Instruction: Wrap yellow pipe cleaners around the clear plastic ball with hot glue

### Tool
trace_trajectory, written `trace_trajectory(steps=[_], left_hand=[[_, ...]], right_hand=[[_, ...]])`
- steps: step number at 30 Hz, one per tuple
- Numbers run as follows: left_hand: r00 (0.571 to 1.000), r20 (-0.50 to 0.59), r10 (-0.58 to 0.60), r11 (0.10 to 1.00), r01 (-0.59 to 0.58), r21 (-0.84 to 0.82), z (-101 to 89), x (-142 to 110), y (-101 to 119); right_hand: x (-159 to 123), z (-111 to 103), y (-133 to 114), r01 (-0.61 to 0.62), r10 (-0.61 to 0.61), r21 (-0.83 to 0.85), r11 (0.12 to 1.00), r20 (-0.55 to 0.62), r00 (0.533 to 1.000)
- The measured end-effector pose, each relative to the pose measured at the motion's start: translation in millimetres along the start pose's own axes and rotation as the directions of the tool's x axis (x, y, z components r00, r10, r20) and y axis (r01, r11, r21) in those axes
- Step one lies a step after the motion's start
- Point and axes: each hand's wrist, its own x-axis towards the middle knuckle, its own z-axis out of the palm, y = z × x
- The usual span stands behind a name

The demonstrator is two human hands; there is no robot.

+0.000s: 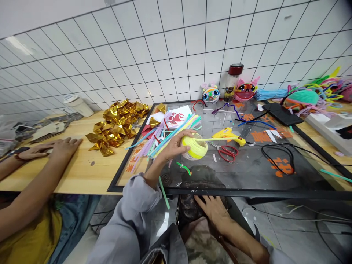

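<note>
My left hand (175,145) is closed on a hollow, rounded yellow pipe-cleaner craft (194,148), holding it above the glass-like board. From its top a loose yellow pipe cleaner (211,139) sticks out to the right. Below the table edge, my right hand (213,212) lies with fingers stretched out on a dark patterned bag (188,206) in my lap. Right of the craft lie a yellow glue gun (227,135) and red-handled scissors (228,153). A bundle of pastel pipe cleaners (156,141) rests behind my left wrist, partly hidden by it.
Gold folded foil pieces (121,121) are piled on the left. A neighbour's hands (64,146) rest on the wooden table. At the back stand a lidded bottle (232,82) and two animal-faced crafts (211,94). A black phone (283,113) and a looped cable (264,148) lie right.
</note>
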Motion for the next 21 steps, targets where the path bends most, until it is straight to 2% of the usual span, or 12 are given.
trace_trajectory(steps=[5, 8, 11, 13, 15, 18, 20, 21], left_hand=[[1.0, 0.004, 0.003, 0.999, -0.003, 0.045, -0.8, -0.2, 0.8], [1.0, 0.017, 0.017, 0.999, -0.018, 0.045, -0.5, 0.2, 0.3], [1.0, -0.001, 0.003, 1.0, -0.003, 0.025, 0.0, 0.6, -0.9], [1.0, -0.016, -0.017, 1.0, 0.017, -0.006, 0.2, 1.2, -2.1], [0.999, -0.02, -0.029, 0.999, 0.028, -0.039, -0.1, 2.6, -3.8], [1.0, -0.011, -0.019, 0.998, 0.019, -0.064, -1.5, 6.7, -6.8], [1.0, 0.001, -0.017, 0.997, 0.017, -0.079, -2.9, 10.3, -9.0], [1.0, 0.007, -0.016, 0.996, 0.017, -0.088, -3.6, 12.3, -9.9]], right_hand=[[-0.6, 18.4, 6.9, 0.018, -0.018, 0.009, 1.0, 0.071, 0.997], [-0.7, 23.7, 13.5, -0.003, 0.003, -0.001, 1.0, 0.053, 0.999], [-7.5, 19.9, 23.5, 0.022, -0.023, 0.026, 0.999, 0.039, 0.999], [-21.6, 10.6, 31.0, 0.036, -0.039, 0.052, 0.998, 0.061, 0.997], [-43.9, -7.3, 37.3, 0.065, -0.075, 0.1, 0.993, 0.1, 0.992], [-79.7, -54.8, 42.7, 0.101, -0.155, 0.367, 0.925, 0.121, 0.981], [-92.5, -96.4, 45.8, 0.103, -0.136, 0.496, 0.862, 0.029, 0.99], [-93.0, -117.2, 48.3, 0.126, -0.109, 0.534, 0.836, -0.062, 0.992]])
